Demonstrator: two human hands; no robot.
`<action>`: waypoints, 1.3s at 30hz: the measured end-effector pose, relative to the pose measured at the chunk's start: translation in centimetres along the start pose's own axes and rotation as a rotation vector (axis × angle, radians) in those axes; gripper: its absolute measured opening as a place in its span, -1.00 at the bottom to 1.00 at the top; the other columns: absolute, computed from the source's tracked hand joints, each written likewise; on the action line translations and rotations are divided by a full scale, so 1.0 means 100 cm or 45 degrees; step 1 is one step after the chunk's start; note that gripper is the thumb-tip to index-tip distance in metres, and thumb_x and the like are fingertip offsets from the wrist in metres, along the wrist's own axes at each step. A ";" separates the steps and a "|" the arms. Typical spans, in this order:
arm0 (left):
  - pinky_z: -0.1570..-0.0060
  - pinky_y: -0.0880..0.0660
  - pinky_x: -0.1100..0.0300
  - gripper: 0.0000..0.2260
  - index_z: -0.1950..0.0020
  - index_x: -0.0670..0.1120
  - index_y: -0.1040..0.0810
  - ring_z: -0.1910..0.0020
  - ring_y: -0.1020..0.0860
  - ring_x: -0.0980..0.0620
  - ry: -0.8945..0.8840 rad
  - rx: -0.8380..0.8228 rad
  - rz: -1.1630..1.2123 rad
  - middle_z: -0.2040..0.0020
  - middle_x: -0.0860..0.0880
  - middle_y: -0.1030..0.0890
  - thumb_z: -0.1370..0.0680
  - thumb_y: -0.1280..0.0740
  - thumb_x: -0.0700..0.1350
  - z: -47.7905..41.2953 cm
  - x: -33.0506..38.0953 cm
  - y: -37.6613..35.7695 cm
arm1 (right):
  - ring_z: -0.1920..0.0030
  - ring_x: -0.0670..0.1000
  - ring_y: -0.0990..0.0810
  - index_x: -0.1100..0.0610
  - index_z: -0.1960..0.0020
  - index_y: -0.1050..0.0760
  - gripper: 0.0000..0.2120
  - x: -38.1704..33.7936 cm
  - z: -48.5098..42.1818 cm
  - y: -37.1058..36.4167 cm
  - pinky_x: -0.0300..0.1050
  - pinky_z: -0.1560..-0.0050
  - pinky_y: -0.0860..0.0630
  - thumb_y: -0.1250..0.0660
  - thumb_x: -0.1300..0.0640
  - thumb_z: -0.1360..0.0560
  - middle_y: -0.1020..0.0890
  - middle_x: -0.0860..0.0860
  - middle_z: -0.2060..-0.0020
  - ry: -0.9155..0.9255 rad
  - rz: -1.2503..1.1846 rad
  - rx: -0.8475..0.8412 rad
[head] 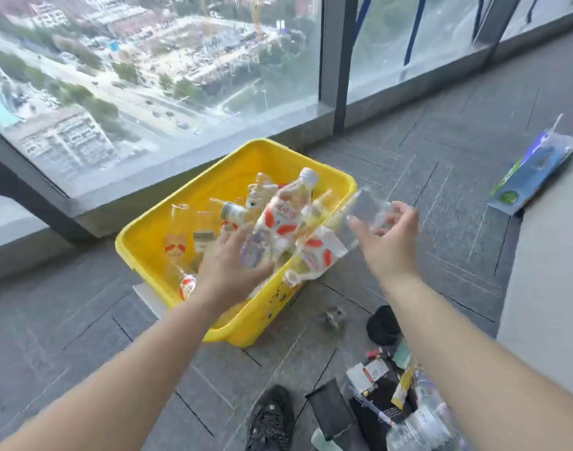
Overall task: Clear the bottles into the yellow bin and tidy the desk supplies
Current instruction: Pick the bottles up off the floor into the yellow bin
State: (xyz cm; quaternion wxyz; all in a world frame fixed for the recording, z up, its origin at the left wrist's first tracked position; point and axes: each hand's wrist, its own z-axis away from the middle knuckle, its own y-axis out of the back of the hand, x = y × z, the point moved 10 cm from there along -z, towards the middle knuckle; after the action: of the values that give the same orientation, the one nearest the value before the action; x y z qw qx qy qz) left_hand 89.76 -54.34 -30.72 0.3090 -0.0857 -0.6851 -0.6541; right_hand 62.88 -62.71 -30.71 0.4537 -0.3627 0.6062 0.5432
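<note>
A yellow bin (148, 236) stands on the grey floor by the window and holds several clear bottles with red-and-white labels. My left hand (229, 265) reaches over the bin's near rim with its fingers spread and straight, and a white-capped labelled bottle (278, 219) lies against it. My right hand (389, 239) hovers at the bin's right rim, fingers spread. A blurred clear bottle (368, 206) sits just beyond its fingertips. Another labelled bottle (317, 255) tips over the rim between my hands.
A heap of small packets, a dark box and clear bottles (389, 395) lies on the floor at lower right, near a black round object (383, 323). A blue-green package (532, 177) lies at right. My black shoe (272, 418) is below the bin. Window glass rises behind.
</note>
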 end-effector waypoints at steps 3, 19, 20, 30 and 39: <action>-0.45 -0.10 0.05 -0.32 -0.53 0.06 -0.12 -0.49 -0.16 -0.08 0.083 0.148 -0.206 -0.51 -0.05 -0.23 -0.50 -0.32 0.17 -0.028 -0.020 0.062 | -0.35 0.12 -0.38 0.26 -0.49 -0.05 -0.22 -0.039 -0.030 -0.049 -0.03 -0.35 -0.30 -0.36 -0.08 -0.49 -0.31 0.18 -0.40 -0.093 0.040 -0.145; -0.38 -0.26 0.01 -0.55 -0.43 0.04 -0.36 -0.41 -0.29 -0.04 -0.069 -0.325 -0.107 -0.42 0.05 -0.36 -0.55 -0.29 0.05 0.050 -0.031 -0.097 | -0.35 0.22 -0.37 0.18 -0.50 -0.07 -0.29 0.187 0.078 0.037 0.05 -0.30 -0.32 -0.34 0.03 -0.48 -0.31 0.19 -0.41 -0.737 0.576 -0.124; -0.36 -0.29 0.02 -0.56 -0.42 0.05 -0.38 -0.39 -0.31 -0.03 -0.089 -0.362 -0.099 -0.42 0.06 -0.37 -0.55 -0.29 0.04 0.054 -0.025 -0.111 | -0.33 0.23 -0.39 0.19 -0.47 -0.13 -0.31 0.202 0.092 0.051 0.05 -0.29 -0.35 -0.35 0.02 -0.46 -0.34 0.21 -0.39 -0.796 0.609 -0.076; -0.33 -0.30 0.03 -0.53 -0.43 0.03 -0.36 -0.40 -0.29 -0.05 -0.094 -0.743 -0.116 -0.44 0.01 -0.34 -0.54 -0.30 0.05 0.092 0.007 -0.245 | -0.44 0.20 -0.18 0.11 -0.51 -0.03 -0.21 0.306 0.164 0.126 0.08 -0.41 -0.21 -0.38 -0.01 -0.44 -0.16 0.14 -0.48 -1.051 0.655 0.155; -0.33 -0.29 0.03 -0.41 -0.46 -0.01 -0.28 -0.39 -0.30 -0.09 -0.084 -1.077 -0.132 -0.43 -0.04 -0.34 -0.49 -0.34 0.12 0.145 0.039 -0.385 | -0.46 0.17 -0.17 0.13 -0.52 -0.03 -0.19 0.371 0.198 0.152 0.03 -0.39 -0.19 -0.38 -0.07 -0.45 -0.17 0.12 -0.49 -1.223 0.605 0.196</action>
State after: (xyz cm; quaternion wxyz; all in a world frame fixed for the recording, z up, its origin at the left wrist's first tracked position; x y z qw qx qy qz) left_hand 62.03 -46.74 -60.45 0.1912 -0.1912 -0.3695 -0.8890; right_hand 39.77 -38.93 -60.67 0.5697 0.1081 0.4338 0.6896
